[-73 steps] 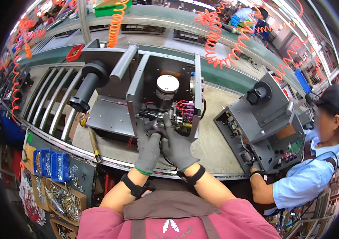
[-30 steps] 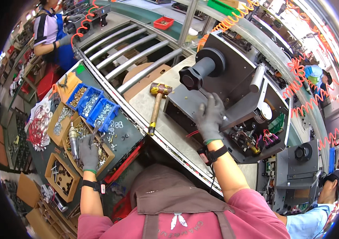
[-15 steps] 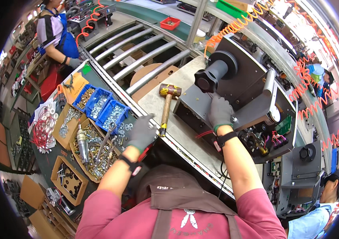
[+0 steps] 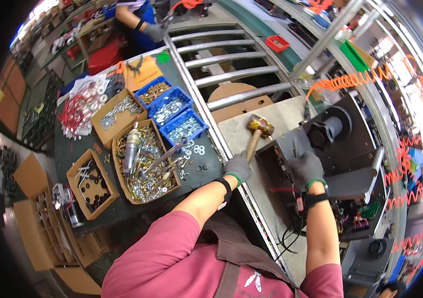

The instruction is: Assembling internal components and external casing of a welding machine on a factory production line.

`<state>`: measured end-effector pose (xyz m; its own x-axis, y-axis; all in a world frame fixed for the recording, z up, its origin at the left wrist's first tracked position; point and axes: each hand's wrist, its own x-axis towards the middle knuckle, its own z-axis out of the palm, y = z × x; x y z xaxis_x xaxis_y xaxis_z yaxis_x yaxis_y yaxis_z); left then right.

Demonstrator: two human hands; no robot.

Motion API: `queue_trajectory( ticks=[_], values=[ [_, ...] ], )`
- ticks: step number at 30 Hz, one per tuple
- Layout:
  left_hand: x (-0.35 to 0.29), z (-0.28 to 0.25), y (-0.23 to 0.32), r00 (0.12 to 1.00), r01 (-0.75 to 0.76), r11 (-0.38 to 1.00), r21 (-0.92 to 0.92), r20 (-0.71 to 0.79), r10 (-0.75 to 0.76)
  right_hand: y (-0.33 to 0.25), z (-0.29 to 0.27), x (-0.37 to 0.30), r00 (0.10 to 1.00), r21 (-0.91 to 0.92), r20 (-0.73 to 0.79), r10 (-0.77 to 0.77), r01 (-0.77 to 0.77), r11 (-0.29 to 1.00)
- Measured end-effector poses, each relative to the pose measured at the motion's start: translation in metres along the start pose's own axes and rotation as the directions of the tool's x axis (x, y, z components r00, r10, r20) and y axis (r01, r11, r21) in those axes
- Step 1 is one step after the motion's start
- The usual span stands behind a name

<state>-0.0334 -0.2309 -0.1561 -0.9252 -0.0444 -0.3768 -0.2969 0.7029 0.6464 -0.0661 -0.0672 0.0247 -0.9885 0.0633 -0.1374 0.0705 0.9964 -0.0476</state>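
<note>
Gripping the hammer, the left hand could, by careless swing, dent the grey housing; whether the right hand grips, I cannot tell.

The left hand, down among loose bolts a second ago, then over the edge of the workbench, is now wrapped around the handle of the hammer. The head turns farther left, so the right-hand neighbour shrinks to a dark cap at the rim.
</note>
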Motion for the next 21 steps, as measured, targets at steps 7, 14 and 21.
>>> queue_trajectory(
  ticks=[7,14,21],
  values=[
    [-0.01,-0.031,0.034,0.931,0.185,0.939,-0.29,-0.253,-0.261,-0.129,0.024,-0.044,0.901,0.743,-0.051,-0.431,0.322,0.587],
    [-0.007,-0.005,-0.029,0.996,0.087,0.78,-0.62,0.076,-0.05,-0.251,0.076,-0.076,0.58,0.834,0.369,-0.727,0.139,0.534],
    [0.005,0.009,-0.041,0.985,0.039,0.797,-0.602,0.158,0.072,-0.19,0.055,-0.057,0.664,0.866,0.222,-0.714,0.202,0.457]
  ],
)
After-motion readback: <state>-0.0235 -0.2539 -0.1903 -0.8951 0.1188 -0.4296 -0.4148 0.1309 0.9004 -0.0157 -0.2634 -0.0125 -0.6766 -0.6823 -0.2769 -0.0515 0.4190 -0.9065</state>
